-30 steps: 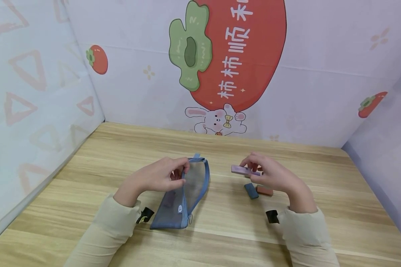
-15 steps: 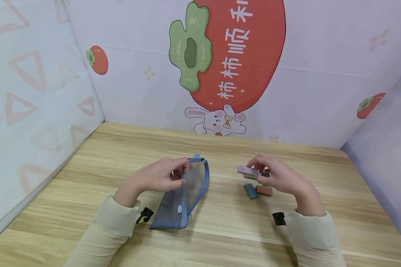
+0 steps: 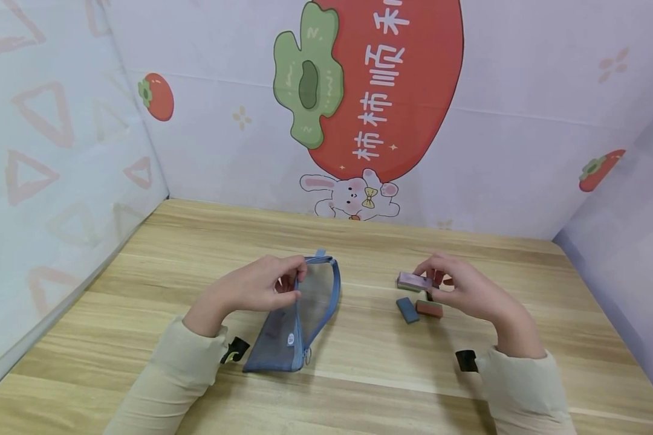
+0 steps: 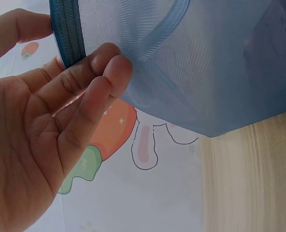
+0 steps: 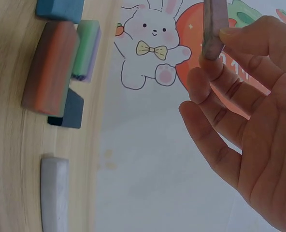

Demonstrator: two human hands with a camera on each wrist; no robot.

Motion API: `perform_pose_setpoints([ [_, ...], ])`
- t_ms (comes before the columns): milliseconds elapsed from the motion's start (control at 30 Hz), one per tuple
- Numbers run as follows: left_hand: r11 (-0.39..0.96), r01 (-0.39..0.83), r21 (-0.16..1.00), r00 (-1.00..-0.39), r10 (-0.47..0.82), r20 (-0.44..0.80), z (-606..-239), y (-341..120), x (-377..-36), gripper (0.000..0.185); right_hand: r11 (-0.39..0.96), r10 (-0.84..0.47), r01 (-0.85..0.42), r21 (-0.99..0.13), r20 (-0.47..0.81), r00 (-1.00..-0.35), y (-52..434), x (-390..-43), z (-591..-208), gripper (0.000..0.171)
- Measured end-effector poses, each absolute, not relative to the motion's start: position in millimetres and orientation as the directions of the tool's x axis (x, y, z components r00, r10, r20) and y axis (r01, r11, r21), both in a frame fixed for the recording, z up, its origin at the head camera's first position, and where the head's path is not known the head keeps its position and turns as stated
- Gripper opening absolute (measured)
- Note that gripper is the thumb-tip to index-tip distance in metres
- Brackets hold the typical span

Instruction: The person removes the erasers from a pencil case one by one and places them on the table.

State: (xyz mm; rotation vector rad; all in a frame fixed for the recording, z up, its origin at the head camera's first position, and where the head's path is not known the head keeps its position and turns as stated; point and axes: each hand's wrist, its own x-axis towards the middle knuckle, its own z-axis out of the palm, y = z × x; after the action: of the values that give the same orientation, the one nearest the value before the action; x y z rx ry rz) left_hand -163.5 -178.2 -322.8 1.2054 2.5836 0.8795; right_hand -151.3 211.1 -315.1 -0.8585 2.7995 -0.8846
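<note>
My left hand (image 3: 261, 290) grips the upper edge of a blue mesh zip pouch (image 3: 272, 347), whose mouth stands open toward the right. In the left wrist view, the thumb lies at the zipper tape (image 4: 68, 34) and the fingers curl by the mesh. A darker purplish shape (image 4: 273, 36) shows through the mesh. My right hand (image 3: 468, 290) pinches one end of a lilac rectangular block (image 3: 412, 280), low over the other blocks. The right wrist view has that block (image 5: 214, 29) between thumb and forefinger, its upper part cut off by the frame.
Close by lie a blue block (image 3: 407, 310) and an orange-red block (image 3: 429, 309). The right wrist view also shows a green-and-purple block (image 5: 87, 48), a dark block (image 5: 73, 110) and a whitish bar (image 5: 55, 193) on the wooden table (image 3: 359, 362). A printed backdrop (image 3: 217, 157) stands behind.
My right hand has moved right with the lilac block, which now sits lower and overlaps the green block. My left hand and the pouch have stayed nearly still.
</note>
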Motion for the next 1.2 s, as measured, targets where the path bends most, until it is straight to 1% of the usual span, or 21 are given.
perform_pose_setpoints([
  [300, 0.509, 0.644, 0.571, -0.667, 0.739, 0.093, -322.5, -178.2, -163.3, 0.015, 0.681, -0.529, -0.496, -0.538, 0.107, -0.842, 226.0, -146.1, -320.9, 0.029],
  [667, 0.513, 0.643, 0.569, -0.668, 0.739, 0.088, -322.7, -177.8, -163.0, 0.015, 0.666, -0.518, -0.492, -0.561, 0.126, -0.846, 241.2, -141.2, -327.4, 0.033],
  [1033, 0.506, 0.647, 0.570, -0.663, 0.743, 0.092, -323.2, -177.7, -163.6, 0.015, 0.646, -0.531, -0.528, -0.551, 0.173, -0.830, 256.9, -138.7, -338.5, 0.036],
  [1200, 0.500, 0.652, 0.570, -0.659, 0.746, 0.099, -324.0, -178.6, -164.0, 0.015, 0.663, -0.522, -0.513, -0.545, 0.156, -0.839, 263.3, -138.2, -343.0, 0.035],
])
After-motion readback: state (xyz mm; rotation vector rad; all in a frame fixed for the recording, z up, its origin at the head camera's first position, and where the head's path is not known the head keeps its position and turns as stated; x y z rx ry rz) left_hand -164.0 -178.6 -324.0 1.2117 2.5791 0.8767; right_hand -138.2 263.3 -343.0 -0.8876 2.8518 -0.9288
